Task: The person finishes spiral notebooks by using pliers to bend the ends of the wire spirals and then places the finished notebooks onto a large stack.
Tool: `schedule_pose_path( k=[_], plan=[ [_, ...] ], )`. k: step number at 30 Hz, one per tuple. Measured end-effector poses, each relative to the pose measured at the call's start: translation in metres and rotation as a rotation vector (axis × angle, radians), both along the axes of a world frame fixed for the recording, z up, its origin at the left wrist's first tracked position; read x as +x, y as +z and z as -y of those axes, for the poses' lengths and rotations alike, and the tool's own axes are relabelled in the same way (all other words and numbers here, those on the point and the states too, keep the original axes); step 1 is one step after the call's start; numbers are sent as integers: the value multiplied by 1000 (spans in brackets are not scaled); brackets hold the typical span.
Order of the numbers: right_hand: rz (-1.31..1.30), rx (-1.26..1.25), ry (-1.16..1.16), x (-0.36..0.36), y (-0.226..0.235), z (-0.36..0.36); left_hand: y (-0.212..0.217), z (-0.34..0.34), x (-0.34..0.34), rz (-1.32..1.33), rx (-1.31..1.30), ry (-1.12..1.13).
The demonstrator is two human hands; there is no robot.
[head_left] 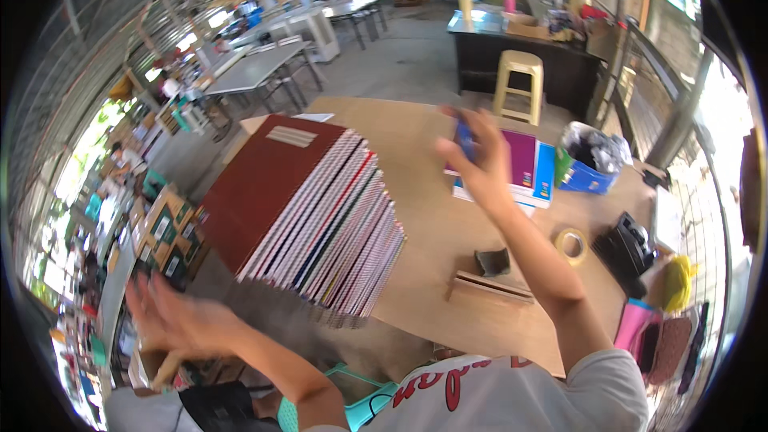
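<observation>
A tall stack of notebooks (268,172) with white coil-like edges stands on the brown table left of centre, a reddish-brown cover on top. Left of the stack and lower, my left hand (172,316) is in the air, blurred, its fingers stretched out and nothing seen in it. My right hand (482,156) is over the far right of the table, thumb and fingers apart. Beneath and beside it lie a purple booklet (522,156) and a blue booklet (545,176). A blue patch shows between thumb and fingers; whether it is touched is unclear.
On the table's (424,272) right are a tape roll (571,246), a dark curved block (492,262), a wooden strip (494,288), a black device (624,252) and a bin of crumpled plastic (594,156). A stool (518,84) stands beyond; a person in grey (152,412) is lower left.
</observation>
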State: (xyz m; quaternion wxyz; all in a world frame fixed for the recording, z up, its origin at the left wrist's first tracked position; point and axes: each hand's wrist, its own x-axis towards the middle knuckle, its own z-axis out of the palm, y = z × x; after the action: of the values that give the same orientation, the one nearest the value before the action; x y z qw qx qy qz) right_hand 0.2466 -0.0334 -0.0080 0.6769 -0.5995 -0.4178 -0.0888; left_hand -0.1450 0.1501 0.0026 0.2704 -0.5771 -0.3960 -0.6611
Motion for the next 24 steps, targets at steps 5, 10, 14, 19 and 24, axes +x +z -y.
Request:
schedule_pose_path(
  k=[5,10,14,19,24],
  plan=[
    [30,-696,-602,71,-179,205,-58,143,163,-294,-227,-1355],
    [-79,-1032,-860,27,-332,302,-220,0,417,-147,-1300,-1310],
    [-23,-1103,-841,17,-335,305,-276,-65,517,-632,-1423,-863],
    [-156,-816,-94,-21,-260,288,-319,-55,586,-410,-1480,-1205],
    [121,-1121,-11,-34,-280,244,-304,-102,562,-531,-1465,-967]
  ],
)
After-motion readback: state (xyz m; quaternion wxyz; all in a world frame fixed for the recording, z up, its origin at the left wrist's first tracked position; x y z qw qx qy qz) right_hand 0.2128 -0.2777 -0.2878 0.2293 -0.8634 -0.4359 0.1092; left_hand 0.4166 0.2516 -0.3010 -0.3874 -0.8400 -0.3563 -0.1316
